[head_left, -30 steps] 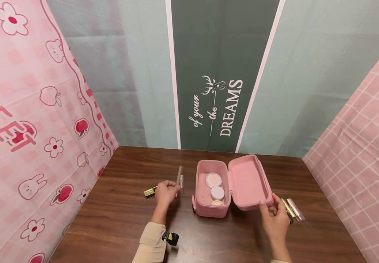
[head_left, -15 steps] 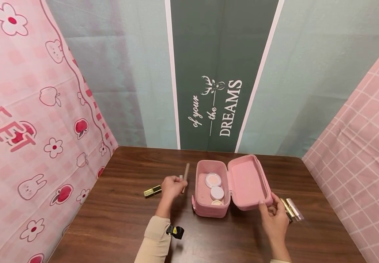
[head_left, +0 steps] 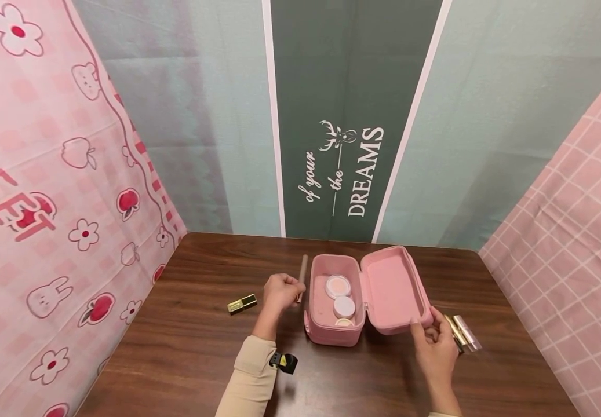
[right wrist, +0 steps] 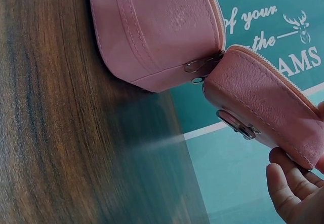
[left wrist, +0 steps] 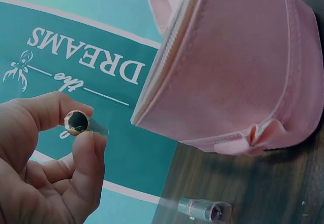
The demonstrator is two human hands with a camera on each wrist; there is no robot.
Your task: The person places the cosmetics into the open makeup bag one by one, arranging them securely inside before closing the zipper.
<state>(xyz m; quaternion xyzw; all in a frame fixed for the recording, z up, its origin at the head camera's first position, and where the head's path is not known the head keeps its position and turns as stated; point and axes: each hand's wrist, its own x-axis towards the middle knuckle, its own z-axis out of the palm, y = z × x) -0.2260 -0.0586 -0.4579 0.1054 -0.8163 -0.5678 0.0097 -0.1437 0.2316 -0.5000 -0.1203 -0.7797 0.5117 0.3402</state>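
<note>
"What do your fingers have hold of?"

"My left hand [head_left: 281, 291] pinches a slim, straight, brown stick [head_left: 303, 269] between thumb and fingertip, its other fingers curled in; my right hand [head_left: 436, 339] grips the corner of a pink, stitched, leather-look lid [head_left: 393, 289]"

"Where's the stick?"

"Up off the brown wood-grain table [head_left: 190, 347], just beside the pink, zip-edged, box-shaped case [head_left: 334, 336], not inside it"

"How will it handle?"

"Light and stiff, I'd guess, and a little slippery along its smooth side, so the lower end is the place to pinch; the lid looks softer and likely gives under my grip"

"And what does one view show that another doesn't?"

"From my head I see the round, clear-rimmed compact [head_left: 338, 286] and the white-lidded jar [head_left: 344, 307] in the case, which neither wrist view shows. The left wrist view gives me the stick's hollow, coppery-rimmed end [left wrist: 77, 123], plus a small, pale, clear-tipped tube [left wrist: 205, 210] I can't pick out from above. Only the right wrist view has the oval metal fitting [right wrist: 237, 124] on the lid's outer face"
</note>
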